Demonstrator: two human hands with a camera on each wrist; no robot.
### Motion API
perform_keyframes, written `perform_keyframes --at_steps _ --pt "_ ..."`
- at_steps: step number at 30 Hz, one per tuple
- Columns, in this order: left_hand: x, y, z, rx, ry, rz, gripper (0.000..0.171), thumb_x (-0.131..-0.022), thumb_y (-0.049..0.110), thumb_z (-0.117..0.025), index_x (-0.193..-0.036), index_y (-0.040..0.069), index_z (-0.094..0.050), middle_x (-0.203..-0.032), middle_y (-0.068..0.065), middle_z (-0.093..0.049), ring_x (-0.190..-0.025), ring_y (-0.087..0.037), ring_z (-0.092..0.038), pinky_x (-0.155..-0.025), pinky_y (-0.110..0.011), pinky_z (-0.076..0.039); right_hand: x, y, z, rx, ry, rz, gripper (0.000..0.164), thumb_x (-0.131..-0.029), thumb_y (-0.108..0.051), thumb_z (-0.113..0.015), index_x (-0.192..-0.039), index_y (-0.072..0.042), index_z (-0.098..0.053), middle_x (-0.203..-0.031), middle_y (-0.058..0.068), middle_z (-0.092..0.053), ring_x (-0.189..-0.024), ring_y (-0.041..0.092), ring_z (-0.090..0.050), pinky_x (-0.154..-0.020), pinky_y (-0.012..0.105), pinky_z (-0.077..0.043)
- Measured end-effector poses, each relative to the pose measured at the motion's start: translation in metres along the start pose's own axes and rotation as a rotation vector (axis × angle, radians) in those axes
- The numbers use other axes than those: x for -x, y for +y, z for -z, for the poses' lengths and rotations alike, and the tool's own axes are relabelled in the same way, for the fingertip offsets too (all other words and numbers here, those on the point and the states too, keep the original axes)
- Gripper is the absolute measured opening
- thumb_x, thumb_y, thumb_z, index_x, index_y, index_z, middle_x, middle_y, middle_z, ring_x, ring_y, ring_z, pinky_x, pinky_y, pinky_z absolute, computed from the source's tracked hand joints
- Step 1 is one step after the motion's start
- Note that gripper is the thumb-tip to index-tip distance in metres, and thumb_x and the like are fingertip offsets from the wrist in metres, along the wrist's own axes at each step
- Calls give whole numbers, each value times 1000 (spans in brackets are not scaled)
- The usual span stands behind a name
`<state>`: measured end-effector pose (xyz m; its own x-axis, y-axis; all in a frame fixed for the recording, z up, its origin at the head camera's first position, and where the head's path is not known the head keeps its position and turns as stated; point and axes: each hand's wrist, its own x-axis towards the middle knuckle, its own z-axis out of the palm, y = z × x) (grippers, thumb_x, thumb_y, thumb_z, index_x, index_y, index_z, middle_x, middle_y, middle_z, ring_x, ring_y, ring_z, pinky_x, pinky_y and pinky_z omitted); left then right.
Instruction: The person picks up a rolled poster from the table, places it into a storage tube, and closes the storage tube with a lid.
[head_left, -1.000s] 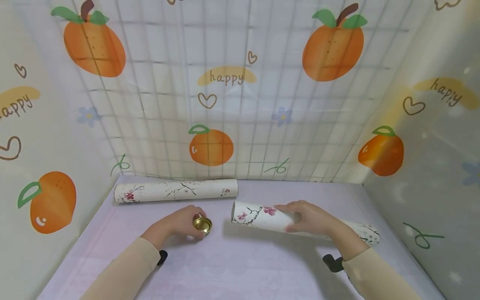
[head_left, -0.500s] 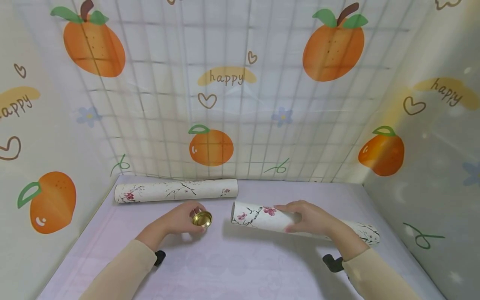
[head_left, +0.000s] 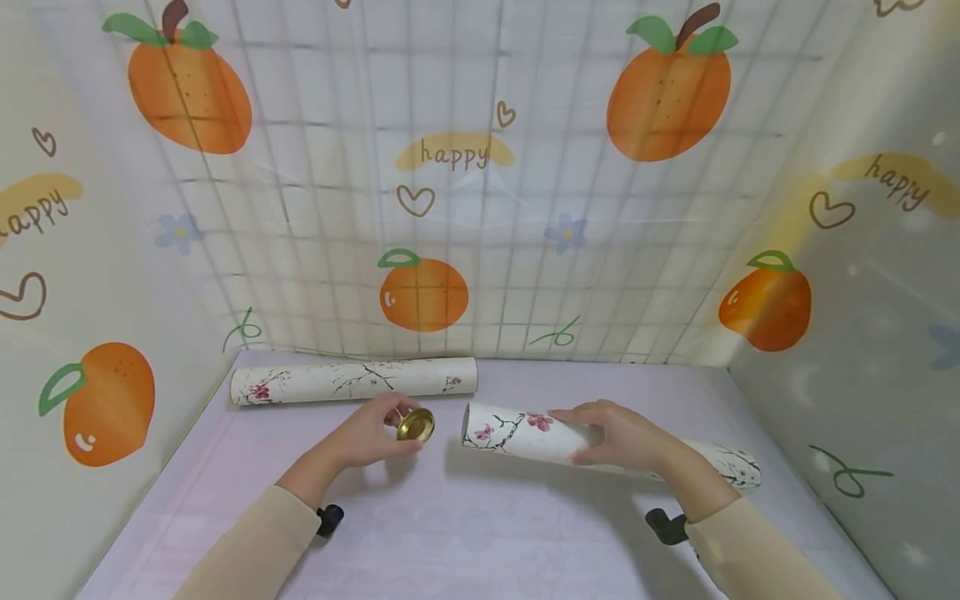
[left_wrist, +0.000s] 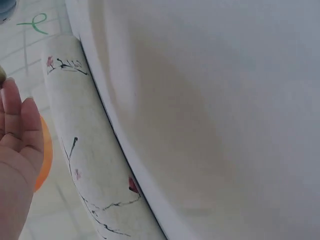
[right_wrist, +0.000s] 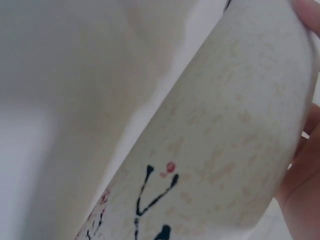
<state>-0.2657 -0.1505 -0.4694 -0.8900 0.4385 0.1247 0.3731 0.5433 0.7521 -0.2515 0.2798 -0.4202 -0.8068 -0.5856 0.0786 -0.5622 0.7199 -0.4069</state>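
In the head view my left hand (head_left: 372, 435) pinches a small round gold-coloured cap (head_left: 416, 426) with a raised rim. The cap is tilted, facing right, just left of the hollow end of a white tube (head_left: 510, 429) printed with plum blossoms. My right hand (head_left: 618, 435) grips this tube around its middle, with the tube's left end raised over the table. Part of the tube is hidden behind the right forearm. In the right wrist view the tube's wall (right_wrist: 220, 130) fills much of the picture, with fingers at its right edge. Only part of the left hand (left_wrist: 17, 145) shows in the left wrist view.
A second blossom-printed tube (head_left: 352, 382) lies along the back left of the pale lilac table (head_left: 450, 550), beyond the left hand. Cloth walls (head_left: 442, 208) printed with oranges and hearts stand at the back and both sides.
My left hand has moved slightly up and right with the gold-coloured cap, which now tilts more toward the tube end. The right hand and its tube have stayed in place.
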Motion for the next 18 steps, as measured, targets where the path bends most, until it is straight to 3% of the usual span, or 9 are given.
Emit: perform_keyframes --at_steps 13,18 --pt "-3 16 -15 146 102 -42 56 -82 34 -84 -130 17 -59 -111 -1 -60 -98 -18 -57 -95 -54 -49 -1 -4 1 20 6 9 69 -77 -37 -87 -140 -27 -61 -125 -2 -67 -114 23 -60 -95 47 -48" --pt "-5 20 -20 191 134 -36 55 -82 34 -83 -130 18 -60 -111 0 -60 -98 -18 -57 -93 -49 -50 -1 -6 2 42 15 4 70 -77 -37 -87 -140 -27 -61 -125 -1 -67 -113 22 -59 -94 46 -48"
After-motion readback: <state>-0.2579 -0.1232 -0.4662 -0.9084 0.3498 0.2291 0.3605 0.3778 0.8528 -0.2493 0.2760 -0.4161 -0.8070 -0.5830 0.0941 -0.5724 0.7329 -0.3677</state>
